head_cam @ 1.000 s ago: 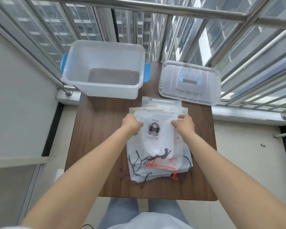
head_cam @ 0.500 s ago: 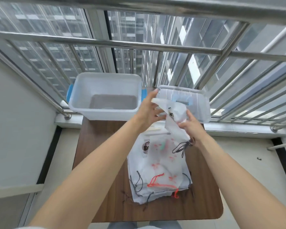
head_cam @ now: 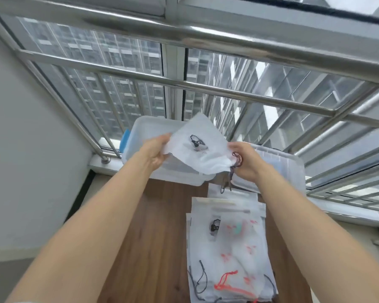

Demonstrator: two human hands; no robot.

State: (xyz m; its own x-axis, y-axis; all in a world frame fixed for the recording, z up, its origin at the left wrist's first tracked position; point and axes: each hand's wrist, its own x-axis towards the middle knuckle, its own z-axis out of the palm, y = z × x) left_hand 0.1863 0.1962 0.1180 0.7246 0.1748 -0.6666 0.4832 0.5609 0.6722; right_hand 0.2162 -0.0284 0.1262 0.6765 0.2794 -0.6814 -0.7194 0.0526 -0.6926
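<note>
I hold a white drawstring pouch point(head_cam: 200, 149) with a small black print up in the air, over the open clear plastic bin point(head_cam: 147, 130). My left hand point(head_cam: 154, 153) pinches its left edge. My right hand point(head_cam: 244, 164) grips its right end, where the dark drawstring hangs down. On the wooden table point(head_cam: 160, 237) below lies a pile of similar white pouches point(head_cam: 230, 254) with black and red cords, partly in clear zip bags.
The bin's clear lid point(head_cam: 287, 169) lies to the right of the bin, behind my right hand. A steel railing point(head_cam: 206, 86) and window run just behind the table. A grey wall point(head_cam: 31, 149) closes the left side.
Both hands lifted the top pouch off the pile and carried it up and forward over the bin, spreading it out. The camera tilted upward.
</note>
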